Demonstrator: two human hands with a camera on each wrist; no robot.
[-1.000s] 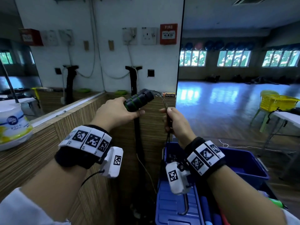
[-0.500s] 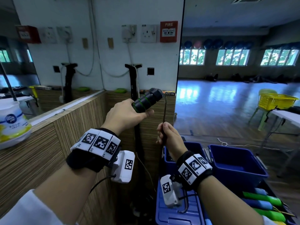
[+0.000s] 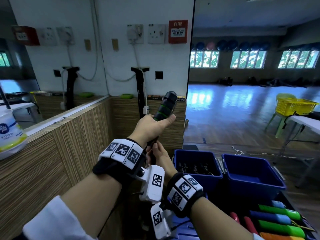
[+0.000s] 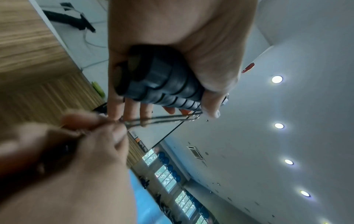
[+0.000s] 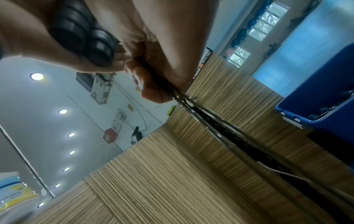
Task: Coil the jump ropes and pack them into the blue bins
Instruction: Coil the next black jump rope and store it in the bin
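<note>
Left hand (image 3: 152, 125) is wrapped tight around the ribbed black rubbery handles (image 3: 165, 106) (green rings on them), tilted up above the wood-grain counter (image 3: 57, 153). Right hand (image 3: 159, 156) just below pinches the thin shiny rope strands (image 5: 193, 109) together. Two blue plastic bins (image 3: 195, 154) sit off to the right, the nearer one with black handles inside.

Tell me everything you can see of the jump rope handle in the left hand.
The handle is a thick black grip, ribbed, with green rings round it and a rounded dark cap on top. It looks like rubber or foam. It points up and tilts away to the right. The left hand grips its lower part, thumb along the side. A thin cord runs in several strands from it to the right hand, which pinches them just below.
</note>
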